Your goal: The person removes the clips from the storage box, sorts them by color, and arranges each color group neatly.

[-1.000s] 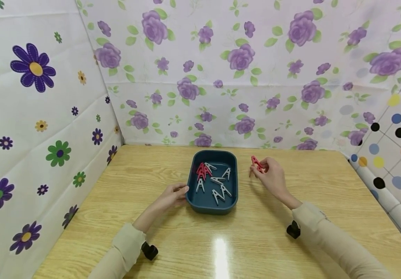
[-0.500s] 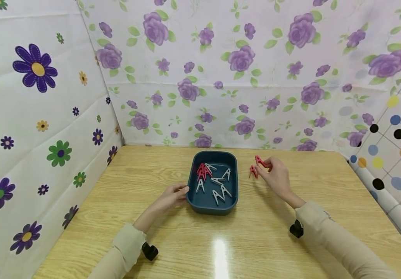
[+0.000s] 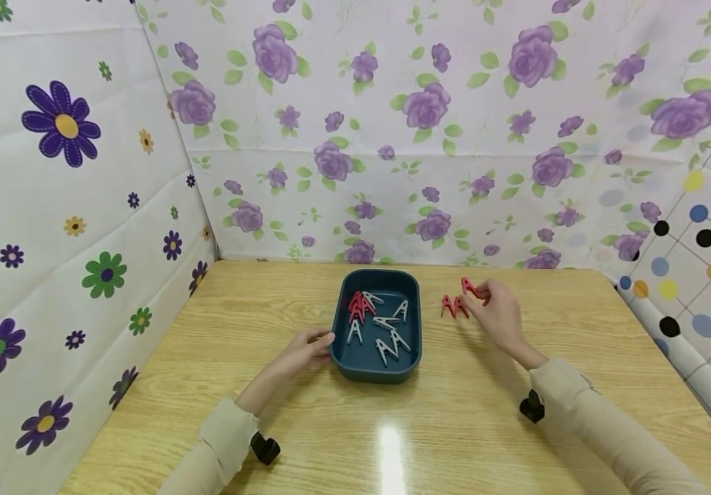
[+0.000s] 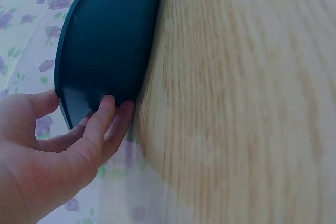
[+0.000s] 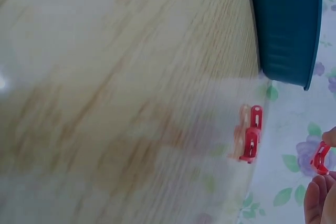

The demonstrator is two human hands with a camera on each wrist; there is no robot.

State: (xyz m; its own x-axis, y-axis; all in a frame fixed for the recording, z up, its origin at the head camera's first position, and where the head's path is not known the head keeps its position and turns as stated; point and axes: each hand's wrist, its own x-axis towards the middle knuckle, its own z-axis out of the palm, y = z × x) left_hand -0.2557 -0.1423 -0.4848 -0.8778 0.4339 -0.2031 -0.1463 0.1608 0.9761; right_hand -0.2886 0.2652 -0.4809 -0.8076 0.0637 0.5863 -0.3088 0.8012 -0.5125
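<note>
My left hand (image 3: 306,347) rests against the outer left wall of a dark blue bin (image 3: 377,375), fingertips on the side and thumb near the rim in the left wrist view. Several red clothespins (image 3: 358,306) and pale grey clothespins (image 3: 386,322) lie in the bin. Right of it, my right hand (image 3: 498,316) pinches a red clothespin (image 3: 469,286) between thumb and fingers, raised over the table. Just left of that hand, two more red clothespins (image 3: 447,305) stand side by side on the wood, legs down; the right wrist view shows this pair (image 5: 252,135) too.
The wooden table (image 3: 256,289) ends at a back sheet with purple roses (image 3: 430,103). A flower-print sheet (image 3: 104,275) borders the left side, and a dotted sheet (image 3: 702,234) the right. Black wrist cameras (image 3: 265,448) sit at both cuffs.
My right hand has moved slightly right with its red clothespin, bringing the two red clothespins on the table into fuller view. The left hand and bin have stayed in place.
</note>
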